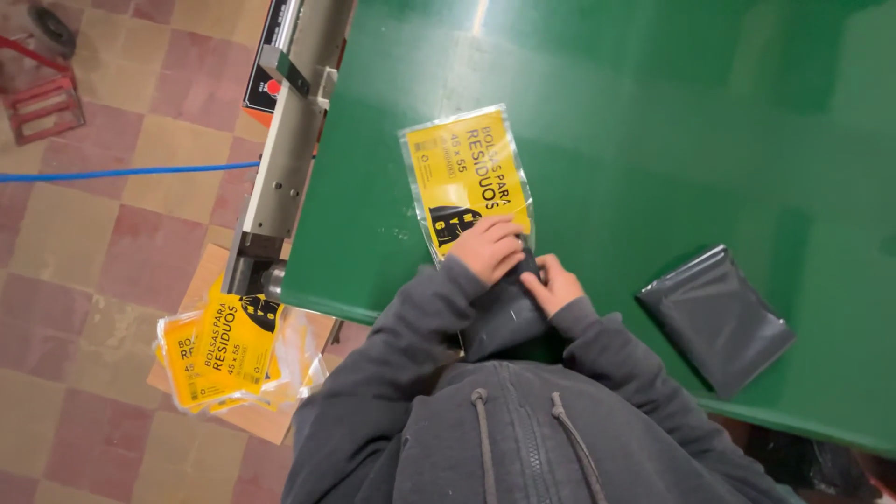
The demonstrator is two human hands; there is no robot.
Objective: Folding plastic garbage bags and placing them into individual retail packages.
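Note:
A clear packet with a yellow printed label (465, 173) lies on the green table (653, 121) right in front of me. My left hand (490, 245) rests on the packet's near end and grips its edge. Beside it, my right hand (553, 285) holds a folded bundle of dark grey plastic bags (504, 317) against the packet's opening. Part of the bundle is hidden under my hands and sleeves. Both hands are close together, touching the bundle.
A second folded stack of dark grey bags (717, 317) lies on the table to my right. A metal sealing machine (289, 140) runs along the table's left edge. Below it, several filled yellow packets (224, 350) are piled on cardboard on the tiled floor. A blue hose (121, 173) crosses the floor.

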